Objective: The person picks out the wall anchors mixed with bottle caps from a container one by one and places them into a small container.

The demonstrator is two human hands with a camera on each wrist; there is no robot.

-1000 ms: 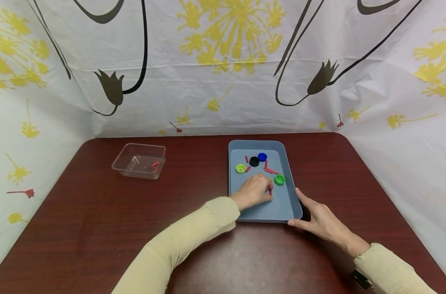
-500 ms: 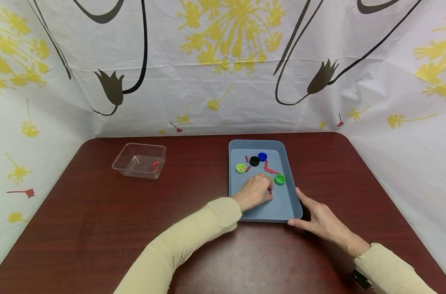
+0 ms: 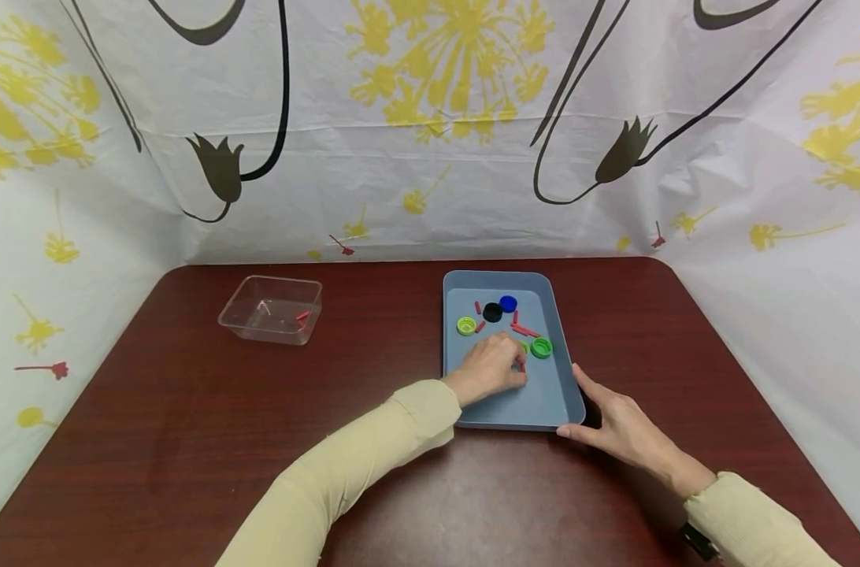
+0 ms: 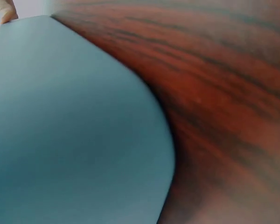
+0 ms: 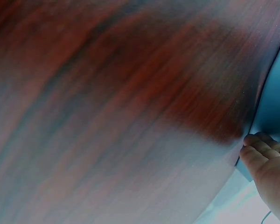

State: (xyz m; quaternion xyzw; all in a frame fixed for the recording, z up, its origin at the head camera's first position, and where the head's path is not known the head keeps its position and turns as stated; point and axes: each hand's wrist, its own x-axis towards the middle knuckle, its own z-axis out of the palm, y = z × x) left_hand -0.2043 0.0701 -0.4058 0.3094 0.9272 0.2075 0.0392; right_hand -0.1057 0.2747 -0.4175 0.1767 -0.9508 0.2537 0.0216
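In the head view a blue-grey tray lies right of the table's middle. My left hand reaches into it and pinches a small red stick between thumb and fingers. Close to those fingertips lie a green cap and a lighter green cap, partly hidden by the hand. My right hand rests against the tray's near right corner, thumb at the front edge and straight fingers along the side. The right wrist view shows those fingers touching the tray wall.
Farther back in the tray are a yellow-green cap, a black cap, a blue cap and several loose red sticks. A clear plastic box with red sticks inside stands at the back left of the table.
Almost nothing differs: the left hand keeps its place over the tray with only slight finger motion. The right hand stays at the corner.
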